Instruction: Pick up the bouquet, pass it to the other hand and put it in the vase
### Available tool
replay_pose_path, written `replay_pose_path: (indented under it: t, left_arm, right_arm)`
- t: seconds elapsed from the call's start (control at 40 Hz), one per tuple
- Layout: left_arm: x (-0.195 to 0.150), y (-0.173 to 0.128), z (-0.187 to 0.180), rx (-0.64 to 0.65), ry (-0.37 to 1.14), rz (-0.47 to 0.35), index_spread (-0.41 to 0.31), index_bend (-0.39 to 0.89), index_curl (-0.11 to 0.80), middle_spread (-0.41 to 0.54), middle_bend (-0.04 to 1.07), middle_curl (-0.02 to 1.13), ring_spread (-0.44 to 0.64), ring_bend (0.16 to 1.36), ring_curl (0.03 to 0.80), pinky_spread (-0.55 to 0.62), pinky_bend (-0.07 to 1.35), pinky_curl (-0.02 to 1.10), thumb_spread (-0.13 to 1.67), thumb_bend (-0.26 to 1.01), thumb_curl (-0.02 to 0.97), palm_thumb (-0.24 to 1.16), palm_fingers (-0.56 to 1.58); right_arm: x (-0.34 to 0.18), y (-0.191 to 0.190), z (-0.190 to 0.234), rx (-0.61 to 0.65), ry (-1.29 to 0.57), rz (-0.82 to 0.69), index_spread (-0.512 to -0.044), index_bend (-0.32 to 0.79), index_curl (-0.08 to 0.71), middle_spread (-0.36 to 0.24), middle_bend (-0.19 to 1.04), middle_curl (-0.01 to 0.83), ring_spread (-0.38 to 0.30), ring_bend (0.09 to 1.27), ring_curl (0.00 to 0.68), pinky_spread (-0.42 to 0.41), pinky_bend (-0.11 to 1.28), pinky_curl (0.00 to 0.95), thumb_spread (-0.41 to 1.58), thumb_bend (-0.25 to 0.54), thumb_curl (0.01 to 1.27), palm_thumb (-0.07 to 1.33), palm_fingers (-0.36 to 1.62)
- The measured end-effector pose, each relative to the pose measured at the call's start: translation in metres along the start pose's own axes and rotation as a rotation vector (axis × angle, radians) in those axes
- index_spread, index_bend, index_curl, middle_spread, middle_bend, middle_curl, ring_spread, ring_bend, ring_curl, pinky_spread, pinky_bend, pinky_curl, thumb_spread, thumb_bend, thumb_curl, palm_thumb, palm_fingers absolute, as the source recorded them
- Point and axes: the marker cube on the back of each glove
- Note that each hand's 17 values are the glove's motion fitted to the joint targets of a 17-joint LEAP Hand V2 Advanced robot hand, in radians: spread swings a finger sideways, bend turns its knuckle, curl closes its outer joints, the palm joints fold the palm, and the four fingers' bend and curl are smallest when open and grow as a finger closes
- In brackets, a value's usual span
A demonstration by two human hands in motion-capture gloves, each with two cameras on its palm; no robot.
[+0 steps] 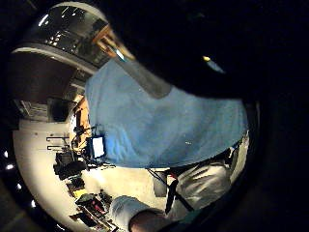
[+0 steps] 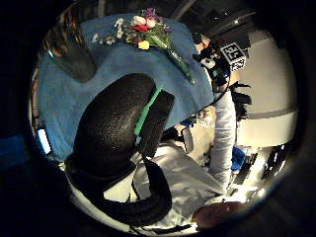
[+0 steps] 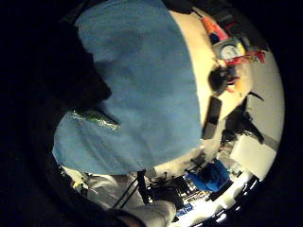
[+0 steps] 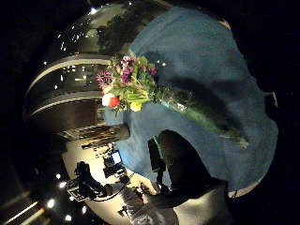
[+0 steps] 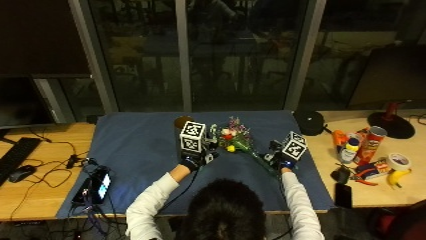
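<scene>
The bouquet (image 5: 237, 140) lies flat on the blue cloth (image 5: 140, 145), flower heads pointing away from the person, wrapped stems running back toward the right hand (image 5: 283, 156). The right hand sits at the stem end; whether its fingers grasp the stems cannot be told. The left hand (image 5: 197, 150) hovers just beside the blooms on their left, not touching them; its finger state also cannot be told. The vase (image 5: 182, 122) stands upright on the cloth just beyond the left hand, near the flower heads.
</scene>
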Motion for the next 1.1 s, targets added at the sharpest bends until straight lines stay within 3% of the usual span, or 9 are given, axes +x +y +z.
replay_pose_path:
  t: [0.2, 0.35, 0.475, 0.65, 0.699, 0.849, 0.924, 0.999, 1.099]
  left_arm:
    - [-0.005, 0.008, 0.003, -0.055, 0.061, 0.01, 0.102, 0.11, 0.162, 0.307, 0.23, 0.36, 0.38, 0.69, 0.281, 0.39, 0.65, 0.34, 1.12, -0.02, 0.265, 0.11, 0.12]
    - [-0.011, 0.01, 0.0, -0.027, 0.032, -0.008, 0.097, 0.12, 0.169, 0.302, 0.23, 0.36, 0.38, 0.69, 0.279, 0.39, 0.64, 0.34, 1.13, -0.02, 0.269, 0.13, 0.12]
    - [-0.013, 0.009, 0.001, -0.028, 0.033, -0.012, 0.094, 0.12, 0.176, 0.3, 0.23, 0.36, 0.38, 0.69, 0.278, 0.39, 0.64, 0.34, 1.14, -0.02, 0.271, 0.13, 0.12]
    - [-0.012, 0.011, 0.002, -0.033, 0.03, -0.01, 0.092, 0.12, 0.183, 0.292, 0.23, 0.36, 0.38, 0.68, 0.277, 0.39, 0.63, 0.34, 1.15, -0.02, 0.273, 0.14, 0.13]
    - [-0.014, 0.012, 0.002, -0.039, 0.026, -0.015, 0.09, 0.12, 0.184, 0.291, 0.23, 0.36, 0.38, 0.68, 0.278, 0.39, 0.63, 0.34, 1.15, -0.02, 0.272, 0.14, 0.13]
    - [-0.019, 0.012, 0.001, -0.042, 0.03, -0.023, 0.085, 0.11, 0.186, 0.287, 0.23, 0.37, 0.38, 0.68, 0.278, 0.39, 0.62, 0.34, 1.15, -0.02, 0.272, 0.14, 0.13]
    - [-0.02, 0.009, 0.0, -0.007, 0.059, -0.02, 0.083, 0.11, 0.187, 0.285, 0.23, 0.37, 0.38, 0.68, 0.278, 0.39, 0.62, 0.34, 1.15, -0.02, 0.271, 0.15, 0.13]
    - [-0.018, 0.005, -0.002, 0.062, 0.11, -0.002, 0.074, 0.12, 0.192, 0.272, 0.24, 0.37, 0.37, 0.67, 0.272, 0.38, 0.62, 0.33, 1.16, -0.01, 0.275, 0.17, 0.17]
    - [-0.013, 0.0, -0.006, 0.153, 0.195, 0.025, 0.053, 0.17, 0.218, 0.22, 0.27, 0.38, 0.32, 0.64, 0.262, 0.35, 0.57, 0.32, 1.19, 0.0, 0.282, 0.21, 0.28]
  right_arm:
    - [0.006, 0.026, 0.054, -0.196, 0.116, 0.074, -0.209, 0.08, 0.182, -0.103, 0.26, 0.443, -0.166, 0.55, 0.404, -0.073, 0.62, 0.381, 1.04, -0.021, 0.32, 0.46, 0.8]
    - [0.007, 0.021, 0.074, -0.182, 0.26, 0.093, -0.196, 0.03, 0.152, -0.097, 0.27, 0.453, -0.165, 0.58, 0.414, -0.074, 0.65, 0.385, 1.03, 0.009, 0.35, 0.56, 0.77]
    - [-0.002, 0.03, 0.078, -0.21, 0.313, 0.086, -0.192, -0.03, 0.101, -0.132, 0.34, 0.474, -0.199, 0.66, 0.427, -0.192, 0.7, 0.387, 0.99, -0.005, 0.35, 0.61, 0.94]
    - [-0.011, 0.021, 0.082, -0.189, 0.234, 0.06, -0.224, 0.13, 0.159, -0.181, 0.44, 0.525, -0.213, 0.71, 0.465, -0.266, 0.64, 0.394, 1.0, 0.03, 0.36, 0.76, 1.19]
    - [-0.014, 0.025, 0.081, -0.233, 0.193, 0.067, -0.229, 0.31, 0.218, -0.174, 0.43, 0.533, -0.211, 0.68, 0.468, -0.273, 0.62, 0.397, 1.01, 0.11, 0.4, 0.91, 1.3]
    - [-0.009, 0.017, 0.061, -0.13, 0.141, 0.098, -0.227, 0.29, 0.276, -0.186, 0.47, 0.548, -0.228, 0.72, 0.48, -0.307, 0.58, 0.387, 1.03, 0.116, 0.41, 0.98, 1.38]
    - [-0.01, 0.012, 0.043, 0.054, 0.084, 0.079, -0.226, 0.24, 0.29, -0.191, 0.55, 0.577, -0.224, 0.8, 0.501, -0.297, 0.61, 0.406, 1.05, 0.096, 0.4, 0.97, 1.46]
    - [-0.016, 0.008, 0.025, 0.244, -0.016, 0.025, -0.227, 0.35, 0.336, -0.189, 0.65, 0.608, -0.217, 0.82, 0.514, -0.285, 0.59, 0.413, 1.02, 0.047, 0.38, 0.94, 1.54]
    - [-0.025, 0.014, 0.007, 0.292, -0.233, 0.001, -0.22, 0.46, 0.391, -0.184, 0.7, 0.627, -0.207, 0.84, 0.527, -0.27, 0.59, 0.425, 0.96, 0.001, 0.39, 0.92, 1.54]
